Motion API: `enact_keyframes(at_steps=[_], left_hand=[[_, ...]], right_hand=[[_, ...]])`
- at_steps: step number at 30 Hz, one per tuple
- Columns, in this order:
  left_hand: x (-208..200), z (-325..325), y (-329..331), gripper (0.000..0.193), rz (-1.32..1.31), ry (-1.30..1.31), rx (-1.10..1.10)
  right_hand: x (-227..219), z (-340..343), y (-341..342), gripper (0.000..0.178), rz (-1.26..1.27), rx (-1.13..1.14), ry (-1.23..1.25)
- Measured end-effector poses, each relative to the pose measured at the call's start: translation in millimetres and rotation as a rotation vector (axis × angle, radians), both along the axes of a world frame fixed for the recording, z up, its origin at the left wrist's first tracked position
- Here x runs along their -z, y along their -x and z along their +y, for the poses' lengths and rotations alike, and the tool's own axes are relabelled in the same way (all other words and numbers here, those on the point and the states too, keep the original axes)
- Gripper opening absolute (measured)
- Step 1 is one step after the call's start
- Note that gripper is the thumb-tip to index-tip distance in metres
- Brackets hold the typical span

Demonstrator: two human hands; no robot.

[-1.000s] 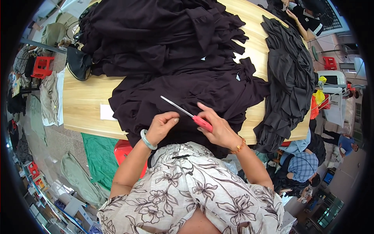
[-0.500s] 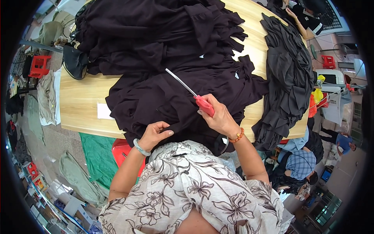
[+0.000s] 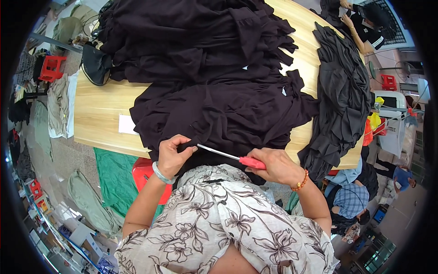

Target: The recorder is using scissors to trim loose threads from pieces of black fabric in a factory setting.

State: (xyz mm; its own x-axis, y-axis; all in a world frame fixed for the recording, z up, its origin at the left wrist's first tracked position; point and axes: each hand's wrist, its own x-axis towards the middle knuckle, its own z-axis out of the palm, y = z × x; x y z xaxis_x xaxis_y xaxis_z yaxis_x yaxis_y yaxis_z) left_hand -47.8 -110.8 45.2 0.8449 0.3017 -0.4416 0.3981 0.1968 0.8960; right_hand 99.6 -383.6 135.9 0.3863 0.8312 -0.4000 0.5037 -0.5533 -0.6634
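Heaped dark cloth (image 3: 219,105), probably garments, crowds the table (image 3: 102,105).

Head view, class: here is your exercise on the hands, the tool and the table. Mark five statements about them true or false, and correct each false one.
1. The right hand holds a red-handled tool. True.
2. A white card lies on the table, left of the dark garment. True.
3. The tool's metal shaft points toward the table's right end. False: it points toward the left hand.
4. The beaded bracelet is worn with the left hand. False: it is with the right; the left has a pale bangle.
5. A grey cloth pile lies on the table's right side. True.
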Motion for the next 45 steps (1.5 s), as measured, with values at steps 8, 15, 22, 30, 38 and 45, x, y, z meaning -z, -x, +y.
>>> enact_keyframes(at_steps=[8,15,22,30,38,45], left_hand=[[-10,1,-7,0.013,-0.142,-0.427,0.078],[-6,-10,-12,0.014,-0.194,-0.160,0.177],[-24,-16,-29,0.023,-0.033,0.440,0.207],[-16,-11,-4,0.013,0.028,0.353,0.107],[-27,-3,-7,0.012,0.025,0.211,-0.029],[-13,-7,-15,0.010,-0.163,-0.186,-0.059]], right_hand=[[-12,6,5,0.031,-0.108,-0.064,0.141],[1,26,2,0.040,0.114,0.131,-0.137],[47,56,-2,0.031,0.109,0.205,-0.309],[45,46,-13,0.022,-0.011,0.310,-0.282],[26,29,-17,0.029,-0.104,0.202,-0.232],[-7,0,0,0.025,-0.134,-0.004,-0.070]])
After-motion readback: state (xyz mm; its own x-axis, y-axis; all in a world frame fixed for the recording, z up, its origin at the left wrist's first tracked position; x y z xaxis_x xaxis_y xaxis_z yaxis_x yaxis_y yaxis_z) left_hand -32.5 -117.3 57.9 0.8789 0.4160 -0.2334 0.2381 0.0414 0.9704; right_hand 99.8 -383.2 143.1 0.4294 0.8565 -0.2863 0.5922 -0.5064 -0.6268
